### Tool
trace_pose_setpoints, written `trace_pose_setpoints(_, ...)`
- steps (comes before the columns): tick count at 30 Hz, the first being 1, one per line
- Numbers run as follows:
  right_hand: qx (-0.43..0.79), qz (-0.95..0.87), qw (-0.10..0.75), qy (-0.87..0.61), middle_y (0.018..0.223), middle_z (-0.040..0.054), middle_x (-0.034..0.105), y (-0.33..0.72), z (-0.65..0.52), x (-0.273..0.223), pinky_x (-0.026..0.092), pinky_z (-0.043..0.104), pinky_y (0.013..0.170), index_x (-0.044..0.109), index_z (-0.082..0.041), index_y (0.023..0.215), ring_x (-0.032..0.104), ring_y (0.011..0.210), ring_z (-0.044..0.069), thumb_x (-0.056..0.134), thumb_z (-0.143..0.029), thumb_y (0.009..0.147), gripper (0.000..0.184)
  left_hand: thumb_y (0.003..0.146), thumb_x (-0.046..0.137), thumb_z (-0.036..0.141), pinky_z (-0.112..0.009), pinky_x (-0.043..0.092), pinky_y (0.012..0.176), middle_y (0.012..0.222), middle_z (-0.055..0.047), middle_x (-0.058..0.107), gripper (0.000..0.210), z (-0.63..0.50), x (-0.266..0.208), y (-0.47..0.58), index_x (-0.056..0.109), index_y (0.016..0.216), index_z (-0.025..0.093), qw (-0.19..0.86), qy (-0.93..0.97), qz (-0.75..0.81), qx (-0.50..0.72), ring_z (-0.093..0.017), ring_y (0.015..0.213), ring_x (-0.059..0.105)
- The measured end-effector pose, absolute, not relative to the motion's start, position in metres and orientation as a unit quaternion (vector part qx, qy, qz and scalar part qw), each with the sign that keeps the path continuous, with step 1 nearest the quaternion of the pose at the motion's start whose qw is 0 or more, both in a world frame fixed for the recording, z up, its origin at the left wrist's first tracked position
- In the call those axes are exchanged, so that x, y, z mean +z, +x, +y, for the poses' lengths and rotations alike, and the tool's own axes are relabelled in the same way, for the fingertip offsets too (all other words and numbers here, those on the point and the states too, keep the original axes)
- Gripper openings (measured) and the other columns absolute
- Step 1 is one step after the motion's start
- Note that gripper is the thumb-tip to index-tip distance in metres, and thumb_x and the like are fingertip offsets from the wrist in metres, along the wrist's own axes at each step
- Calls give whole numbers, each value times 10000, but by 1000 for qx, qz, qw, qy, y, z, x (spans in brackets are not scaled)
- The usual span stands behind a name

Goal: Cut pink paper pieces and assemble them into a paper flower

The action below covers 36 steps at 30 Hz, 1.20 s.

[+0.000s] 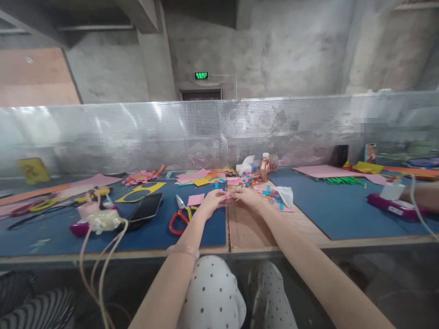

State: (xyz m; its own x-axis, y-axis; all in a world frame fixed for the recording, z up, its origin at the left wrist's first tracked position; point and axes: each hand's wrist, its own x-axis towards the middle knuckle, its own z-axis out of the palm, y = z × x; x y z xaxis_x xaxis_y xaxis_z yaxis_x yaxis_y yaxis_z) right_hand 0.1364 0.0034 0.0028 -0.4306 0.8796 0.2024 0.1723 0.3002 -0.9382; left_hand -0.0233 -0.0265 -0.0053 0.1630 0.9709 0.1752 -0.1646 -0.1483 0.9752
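Note:
My left hand [214, 201] and my right hand [247, 198] meet over the join between the blue mat and the bare board. Their fingertips pinch a small pink piece [228, 195], mostly covered by the fingers. Left of my left hand lies a pink square sheet [195, 199]. Beside it rest scissors [179, 222] with red and yellow handles, their blades pointing away from me. Near my right hand are a crumpled white tissue [286, 195] and several scattered pink and blue strips [270, 197].
A dark phone [147, 206] and a purple power strip with plugged cables [80, 227] lie left. Behind my hands stand a tissue box [245, 166] and a bottle [265, 167]. A perforated metal screen [192, 132] borders the back. Another person's arm [427, 196] reaches in from the right.

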Motion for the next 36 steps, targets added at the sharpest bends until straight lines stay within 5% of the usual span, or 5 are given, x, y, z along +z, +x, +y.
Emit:
trace_pose_setpoints(22, 541, -703, 356, -292, 603, -19, 538, 140, 1, -1, 370, 214, 549, 524, -149, 688, 476, 535, 76, 698, -431, 618, 338, 567, 760, 293, -204, 392, 557, 677, -24, 611, 325, -30, -3, -24, 550, 761, 139, 539, 571, 372, 494, -89, 599, 562)
trace_pose_setpoints(36, 414, -784, 306, -347, 541, -14, 474, 138, -11, 9, 291, 211, 475, 484, -165, 610, 380, 496, 80, 562, -484, 729, 349, 661, 692, 293, -208, 420, 551, 622, -7, 593, 267, -25, -9, -23, 483, 741, 148, 500, 625, 371, 470, -87, 556, 553)
